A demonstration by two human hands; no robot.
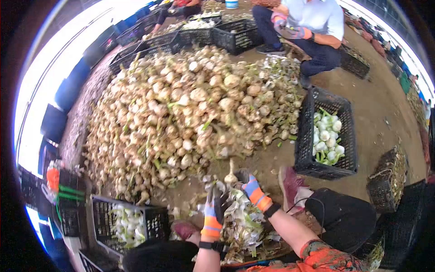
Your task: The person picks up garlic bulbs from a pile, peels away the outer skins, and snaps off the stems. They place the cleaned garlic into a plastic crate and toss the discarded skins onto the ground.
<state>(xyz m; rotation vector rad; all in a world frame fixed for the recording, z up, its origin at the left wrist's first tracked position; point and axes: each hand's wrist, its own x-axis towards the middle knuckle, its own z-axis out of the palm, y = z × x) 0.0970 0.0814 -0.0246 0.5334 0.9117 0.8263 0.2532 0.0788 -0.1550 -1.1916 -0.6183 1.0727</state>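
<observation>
1. Garlic bulb [230,177] in hand: it sits just below the centre of the frame, neck upward, at the fingertips of our right hand [250,185]. We seem to pinch it between thumb and fingers, probably so that neck and base stay exposed.
2. Our left hand [215,209] is just beside it, lower in the frame, fingers pointing up and slightly bent. We cannot tell whether they press on anything; blur and dark glove fabric hide the contact. Having it so near likely lets both hands share the work.
3. Beneath our hands lies a heap of loose skins [244,222], between our feet, where scraps would naturally drop.
4. The big pile of untrimmed garlic [181,104] fills the centre and upper left, facing us, presumably so each bulb is within easy reach.
5. We have a black crate [350,136] at right and another crate [156,223] at lower left. Both hold cleaner, whiter bulbs, apparently kept apart from the soil-stained ones.
6. At upper right, a person [317,20] sits across the pile from us, gloved hands close together, also facing the shared supply.
</observation>
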